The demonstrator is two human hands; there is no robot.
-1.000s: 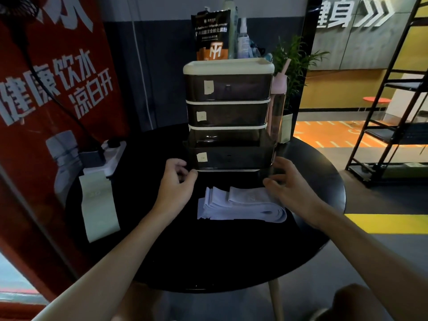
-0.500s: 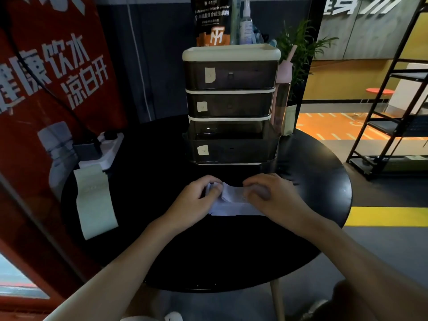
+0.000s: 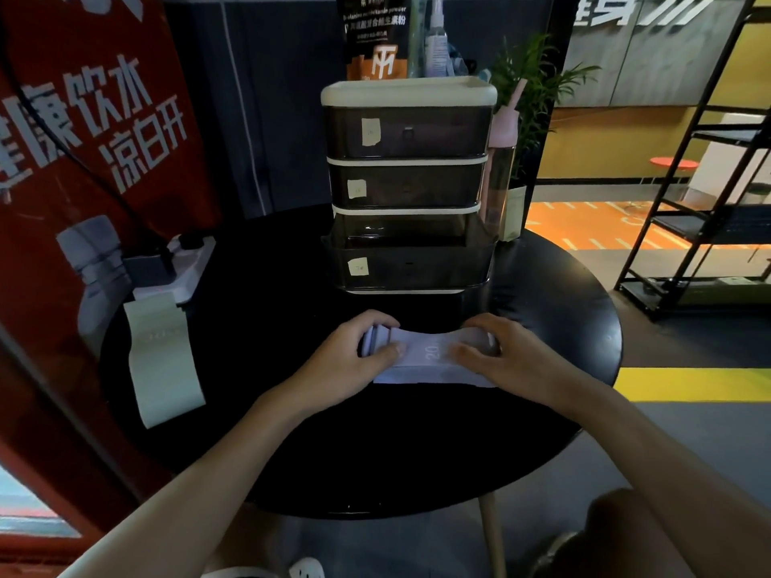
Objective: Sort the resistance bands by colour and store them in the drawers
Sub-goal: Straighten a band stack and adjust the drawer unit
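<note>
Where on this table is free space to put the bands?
Free: the near part of the table between the forearms; the right side beside the drawer unit; the gap between green band and left hand. Crowded: the left edge around the power strip.

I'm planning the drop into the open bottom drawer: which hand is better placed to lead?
Probably the left hand: it grips the bands straight before the drawer; the right hand grips them off its right corner.

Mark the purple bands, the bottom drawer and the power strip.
purple bands (image 3: 432, 355), head view, middle of the top band.
bottom drawer (image 3: 417, 267), head view, front panel.
power strip (image 3: 192, 265), head view, white casing.
</note>
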